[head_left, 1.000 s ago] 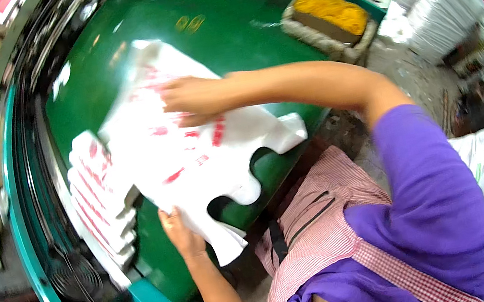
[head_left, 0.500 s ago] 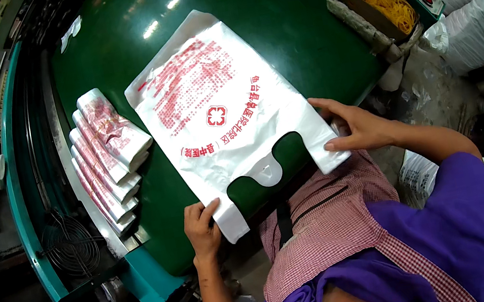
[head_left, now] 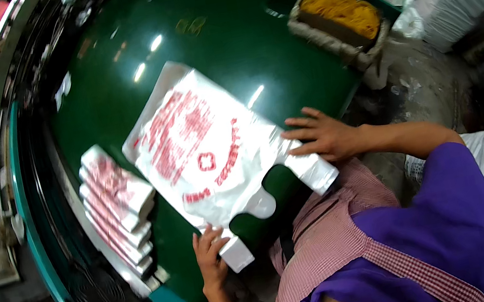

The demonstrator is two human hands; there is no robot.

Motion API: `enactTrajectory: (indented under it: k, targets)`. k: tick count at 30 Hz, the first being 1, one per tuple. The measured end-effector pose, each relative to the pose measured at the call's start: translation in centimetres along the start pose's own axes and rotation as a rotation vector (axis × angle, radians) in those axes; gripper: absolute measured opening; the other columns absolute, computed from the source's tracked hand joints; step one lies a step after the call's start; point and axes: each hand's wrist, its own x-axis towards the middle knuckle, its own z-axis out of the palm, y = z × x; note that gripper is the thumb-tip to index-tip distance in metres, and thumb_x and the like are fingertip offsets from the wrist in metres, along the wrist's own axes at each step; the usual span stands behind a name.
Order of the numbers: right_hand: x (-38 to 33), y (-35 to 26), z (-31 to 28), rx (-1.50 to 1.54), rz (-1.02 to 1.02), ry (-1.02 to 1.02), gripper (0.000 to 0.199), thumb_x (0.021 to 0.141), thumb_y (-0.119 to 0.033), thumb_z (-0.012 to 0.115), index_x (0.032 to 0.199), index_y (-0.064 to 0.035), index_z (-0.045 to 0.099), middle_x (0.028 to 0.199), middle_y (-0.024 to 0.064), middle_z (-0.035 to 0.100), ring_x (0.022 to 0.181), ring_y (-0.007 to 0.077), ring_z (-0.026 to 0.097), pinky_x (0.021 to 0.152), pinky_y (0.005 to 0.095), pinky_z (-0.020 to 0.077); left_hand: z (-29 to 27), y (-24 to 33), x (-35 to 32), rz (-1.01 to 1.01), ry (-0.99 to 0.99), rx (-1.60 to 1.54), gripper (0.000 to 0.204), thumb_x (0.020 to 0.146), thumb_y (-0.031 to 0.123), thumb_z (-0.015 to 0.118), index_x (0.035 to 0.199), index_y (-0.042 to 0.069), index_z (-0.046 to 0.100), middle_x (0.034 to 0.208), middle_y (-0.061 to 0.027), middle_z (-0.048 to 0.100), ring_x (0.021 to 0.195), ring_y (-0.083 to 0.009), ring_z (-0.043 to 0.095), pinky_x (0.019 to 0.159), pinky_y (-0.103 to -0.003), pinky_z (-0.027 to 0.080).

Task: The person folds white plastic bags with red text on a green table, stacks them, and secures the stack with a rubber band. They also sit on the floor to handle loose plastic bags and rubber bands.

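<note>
A flat stack of white plastic T-shirt bags (head_left: 223, 135) with red print lies on the green tabletop (head_left: 219, 19), its two handle straps pointing toward me. My right hand (head_left: 330, 137) rests with spread fingers on the right strap, whose end bends down at the table's front edge. Against the left strap lie the stretched fingers of my left hand (head_left: 210, 257); the strap's end also hangs over the edge. Between the straps a rounded tab (head_left: 261, 204) sticks out. The picture is slightly blurred.
Several folded bundles of printed bags (head_left: 114, 199) overlap at the left. Rubber bands fill a box (head_left: 334, 31) at the far right; a few loose bands (head_left: 191, 26) lie farther back. A teal machine rail (head_left: 38, 245) borders the left side. White sacks (head_left: 455, 3) stand at right.
My right hand has moved from gripping the right strap's edge to lying spread on top of it. My left fingers have loosened and stretched out. The whole view has shifted.
</note>
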Motion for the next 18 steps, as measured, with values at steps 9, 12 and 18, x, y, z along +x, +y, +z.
enactTrajectory:
  k: [9, 12, 18]
  targets:
    - [11.5, -0.9, -0.6, 0.822, -0.077, 0.017, 0.014, 0.089, -0.017, 0.055, 0.091, -0.0031, 0.053, 0.08, 0.0133, 0.059, 0.074, 0.0323, 0.059, 0.069, 0.0394, 0.0457, 2.3, -3.6, 12.0, -0.138, 0.076, 0.025, 0.023, 0.079, 0.014, 0.064, 0.096, -0.001, 0.061, 0.066, -0.0148, 0.062, 0.06, -0.0264, 0.062, 0.056, -0.036, 0.046]
    - [15.9, -1.6, 0.7, 0.536, 0.186, 0.027, 0.031, 0.084, -0.03, 0.061, 0.097, -0.0033, 0.055, 0.082, 0.0167, 0.063, 0.078, 0.033, 0.062, 0.065, 0.043, 0.0469, 3.2, -1.1, 14.2, -0.219, 0.171, 0.376, 0.035, 0.073, 0.012, 0.067, 0.105, 0.004, 0.057, 0.063, -0.0117, 0.061, 0.059, -0.0325, 0.06, 0.057, -0.042, 0.047]
    - [16.2, -3.6, 2.9, 0.267, 0.053, -0.287, 0.028, 0.083, -0.031, 0.059, 0.089, -0.0033, 0.057, 0.095, 0.0168, 0.063, 0.09, 0.0361, 0.06, 0.073, 0.047, 0.0469, 1.6, 3.2, 6.8, 0.215, -0.095, 0.171, 0.069, 0.067, 0.018, 0.069, 0.132, 0.017, 0.046, 0.144, -0.0173, 0.031, 0.132, -0.0386, 0.031, 0.104, -0.051, 0.029]
